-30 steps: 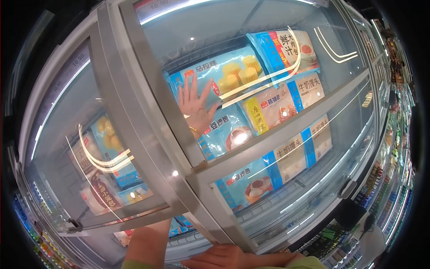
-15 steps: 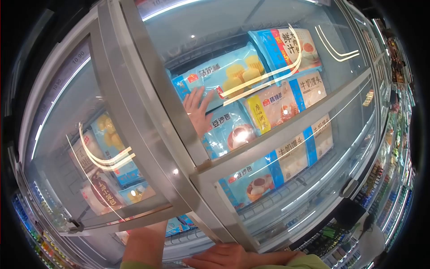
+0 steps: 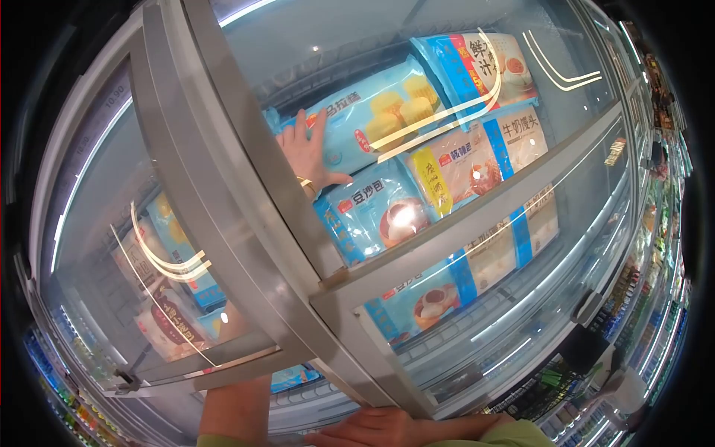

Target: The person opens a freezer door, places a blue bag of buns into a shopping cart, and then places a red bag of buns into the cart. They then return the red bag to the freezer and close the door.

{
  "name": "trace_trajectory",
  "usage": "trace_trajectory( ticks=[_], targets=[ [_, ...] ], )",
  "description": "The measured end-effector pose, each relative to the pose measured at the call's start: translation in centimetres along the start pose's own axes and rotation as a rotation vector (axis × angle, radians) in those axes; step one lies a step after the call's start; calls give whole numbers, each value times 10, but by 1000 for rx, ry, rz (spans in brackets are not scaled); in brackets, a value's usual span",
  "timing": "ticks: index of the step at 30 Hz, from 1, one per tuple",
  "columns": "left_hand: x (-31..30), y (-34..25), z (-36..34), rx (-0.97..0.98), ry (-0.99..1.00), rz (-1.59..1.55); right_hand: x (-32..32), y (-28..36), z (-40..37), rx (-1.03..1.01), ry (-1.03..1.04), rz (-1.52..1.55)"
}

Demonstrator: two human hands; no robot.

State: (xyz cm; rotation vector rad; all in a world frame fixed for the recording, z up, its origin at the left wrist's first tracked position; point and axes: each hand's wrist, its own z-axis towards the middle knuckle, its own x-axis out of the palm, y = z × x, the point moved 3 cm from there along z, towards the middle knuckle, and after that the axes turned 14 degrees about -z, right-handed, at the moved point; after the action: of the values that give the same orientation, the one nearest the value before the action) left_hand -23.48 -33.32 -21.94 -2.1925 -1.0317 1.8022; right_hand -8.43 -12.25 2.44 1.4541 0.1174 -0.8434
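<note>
My left hand (image 3: pixel 304 153) reaches inside the glass-lidded freezer, its forearm passing below the left lid's frame. With fingers spread, it touches the left end of a light blue bag of yellow steamed sponge cakes (image 3: pixel 380 115). Its thumb points toward a blue bag of bean-paste buns (image 3: pixel 372 205) just below. Part of the wrist is behind the metal door frame (image 3: pixel 246 164). My right hand (image 3: pixel 369 428) lies palm down on the freezer's front edge, fingers stretched to the left, with nothing visible in it.
Bags of meat buns (image 3: pixel 499 71), walnut-style buns (image 3: pixel 465 167) and milk buns (image 3: pixel 521 138) lie to the right. Under the left lid are further bags (image 3: pixel 167 320). A black basket (image 3: pixel 540 395) and a person's light-coloured clothing (image 3: pixel 624 391) show at lower right, before stocked shelves (image 3: pixel 666 246).
My left hand has shifted up and left along the end of the blue sponge-cake bag, its fingers spread wider. The view has moved slightly; my right hand stays on the edge.
</note>
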Motion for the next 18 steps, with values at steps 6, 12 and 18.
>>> trace_trajectory(
  ticks=[6, 12, 18],
  targets=[
    [11, 1, -1, 79, -163, 110, 0, -1, -1, -11, 25, -11],
    [12, 2, -2, 72, -145, 22, 2, -1, -3, -14, 37, 1],
    [7, 14, 3, 101, -175, -54, 2, -1, -3, -9, 53, 12]
  ],
)
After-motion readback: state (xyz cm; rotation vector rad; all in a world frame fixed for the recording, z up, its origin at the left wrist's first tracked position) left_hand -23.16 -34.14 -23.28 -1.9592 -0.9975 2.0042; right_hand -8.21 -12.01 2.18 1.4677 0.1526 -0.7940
